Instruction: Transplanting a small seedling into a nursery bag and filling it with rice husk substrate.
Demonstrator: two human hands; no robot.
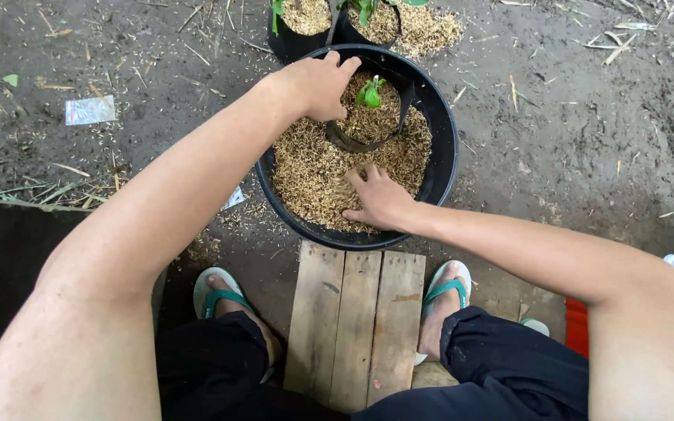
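two hands work in the large black tub [445, 148] at upper centre: left hand [315, 82] grips the small seedling bag [368, 125], half-sunk in husk [313, 175], right hand [380, 199] spread flat, holding nothing, husk unlevelled.

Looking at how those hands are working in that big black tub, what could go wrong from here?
The left hand grips the rim of the small black grow bag right beside the green seedling; a slip might bend or crush it. The bag stands in loose husks, so it could tip. The right hand presses husks near the rim of the black tub; some may spill onto the soil.
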